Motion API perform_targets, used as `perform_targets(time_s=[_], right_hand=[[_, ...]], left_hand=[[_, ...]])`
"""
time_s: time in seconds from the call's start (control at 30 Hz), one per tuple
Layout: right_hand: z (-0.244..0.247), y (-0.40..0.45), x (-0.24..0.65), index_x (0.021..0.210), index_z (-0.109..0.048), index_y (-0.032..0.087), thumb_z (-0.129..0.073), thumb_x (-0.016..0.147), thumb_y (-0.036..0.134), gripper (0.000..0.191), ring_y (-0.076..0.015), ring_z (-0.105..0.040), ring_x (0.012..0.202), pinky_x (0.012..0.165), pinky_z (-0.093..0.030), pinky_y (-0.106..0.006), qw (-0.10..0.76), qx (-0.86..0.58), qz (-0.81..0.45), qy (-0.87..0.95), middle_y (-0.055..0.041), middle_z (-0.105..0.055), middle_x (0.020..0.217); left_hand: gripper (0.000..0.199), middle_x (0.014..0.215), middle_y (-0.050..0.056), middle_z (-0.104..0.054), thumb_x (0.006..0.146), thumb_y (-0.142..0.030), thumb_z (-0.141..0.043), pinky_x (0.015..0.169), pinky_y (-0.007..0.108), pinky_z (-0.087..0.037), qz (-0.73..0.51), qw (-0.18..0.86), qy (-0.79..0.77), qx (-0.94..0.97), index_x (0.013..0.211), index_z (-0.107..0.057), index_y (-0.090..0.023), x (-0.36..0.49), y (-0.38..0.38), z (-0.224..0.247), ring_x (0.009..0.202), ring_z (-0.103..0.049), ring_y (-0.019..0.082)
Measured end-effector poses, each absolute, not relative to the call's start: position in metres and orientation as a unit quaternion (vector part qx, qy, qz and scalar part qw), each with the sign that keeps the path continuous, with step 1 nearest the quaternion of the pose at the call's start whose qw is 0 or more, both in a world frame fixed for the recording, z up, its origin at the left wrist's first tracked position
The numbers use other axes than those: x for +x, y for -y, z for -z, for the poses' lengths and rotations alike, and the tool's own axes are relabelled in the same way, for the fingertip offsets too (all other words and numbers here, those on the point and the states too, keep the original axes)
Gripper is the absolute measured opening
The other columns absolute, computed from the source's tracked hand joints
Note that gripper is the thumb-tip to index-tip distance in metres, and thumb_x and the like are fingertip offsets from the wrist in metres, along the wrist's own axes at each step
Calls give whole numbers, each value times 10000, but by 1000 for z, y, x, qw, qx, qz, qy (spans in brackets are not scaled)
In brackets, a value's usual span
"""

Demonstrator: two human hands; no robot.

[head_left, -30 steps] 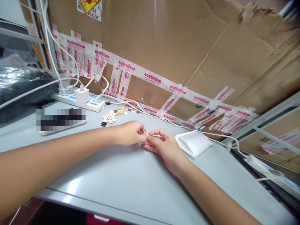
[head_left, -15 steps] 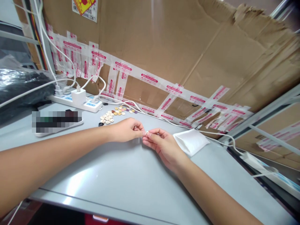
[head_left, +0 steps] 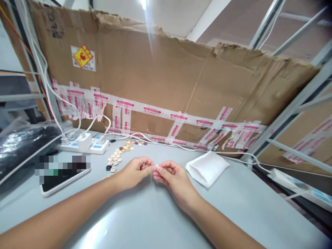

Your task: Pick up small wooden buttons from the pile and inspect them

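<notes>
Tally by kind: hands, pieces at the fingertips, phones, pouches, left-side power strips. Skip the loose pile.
Hands, left hand and right hand: 2
Small pale piece: 1
Phone: 1
White pouch: 1
Power strip: 1
Total: 6

Reads "LM270W" upside down, high to the left of the fingers (head_left: 169, 164), on a white label (head_left: 93, 62) stuck to brown cardboard (head_left: 155, 69); runs on into characters too small to tell. Carries, across that same label, a yellow diamond sign (head_left: 83, 56) with a red emblem and lettering too small to read. Repeats in pink blocks of tiny, unreadable print along white tape (head_left: 160, 111), beyond the fingers and to both sides. Shows unreadable dark marks (head_left: 55, 31) on the cardboard, far up and left of the fingers.
</notes>
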State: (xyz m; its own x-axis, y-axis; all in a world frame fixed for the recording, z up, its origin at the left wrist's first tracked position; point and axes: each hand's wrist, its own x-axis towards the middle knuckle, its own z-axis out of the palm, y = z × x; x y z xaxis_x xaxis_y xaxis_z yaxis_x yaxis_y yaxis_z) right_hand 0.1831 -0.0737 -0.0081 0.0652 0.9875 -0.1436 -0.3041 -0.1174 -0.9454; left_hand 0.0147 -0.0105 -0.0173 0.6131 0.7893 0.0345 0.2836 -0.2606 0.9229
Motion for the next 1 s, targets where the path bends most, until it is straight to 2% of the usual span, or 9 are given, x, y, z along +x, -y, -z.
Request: perform_targets(time_s=[0.1,0.23,0.33,0.43,0.63,0.7,0.8,1.0], right_hand=[[11,69,185,832,-614,141,-900,556,421,486,-147,-699,727,786,-578,-298,565,-470,-586,341,-39,-719,738],[12,64,189,819,-584,156,-887,566,333,433,-135,-683,719,780,-574,-290,580,-479,-586,301,-6,-694,710],[11,62,191,812,-567,161,-853,603,290,377,-135,-680,703,782,-575,-302,576,-485,-591,289,0,-685,696],[10,61,191,823,-566,157,-821,640,263,331,-142,-682,706,784,-578,-317,571,-493,-589,289,-8,-688,703],[12,61,192,839,-555,152,-771,694,232,272,-139,-684,691,772,-577,-310,561,-496,-584,313,-14,-692,697],[13,61,191,845,-554,149,-761,701,229,264,-142,-688,682,758,-576,-307,557,-497,-583,322,-21,-699,704],[12,62,190,851,-554,146,-752,704,220,257,-144,-693,681,738,-574,-297,555,-498,-581,326,-31,-709,725],[11,60,191,834,-552,147,-739,706,198,232,-129,-680,644,695,-572,-278,562,-498,-578,319,-24,-703,705]], left_hand=[[370,615,-74,-357,870,-521,-552,537,230,-255,-271,477,-370,750,900,-600,-156,17,10,19,567,-323,96],[314,699,-71,-343,751,-364,-684,600,236,-304,-280,490,-392,727,974,-597,-161,13,2,17,611,-349,94],[340,790,-35,-450,733,-258,-629,630,249,-322,-293,517,-409,693,1062,-620,-173,4,-7,10,656,-409,104],[398,964,16,-568,762,-235,-544,638,261,-328,-320,568,-415,634,1145,-642,-195,-2,-14,5,668,-428,103],[478,1121,107,-667,716,-204,-576,728,286,-385,-327,606,-419,592,1185,-635,-129,3,-12,9,792,-522,142],[480,1155,128,-666,718,-212,-609,753,297,-406,-320,612,-412,594,1189,-616,-120,6,-9,12,824,-548,151],[479,1160,148,-661,754,-313,-665,762,322,-438,-302,618,-391,612,1182,-569,-119,9,-5,15,805,-585,157],[488,1092,132,-683,786,-493,-703,729,321,-461,-309,596,-355,651,1084,-510,-158,9,-7,20,755,-608,148]])
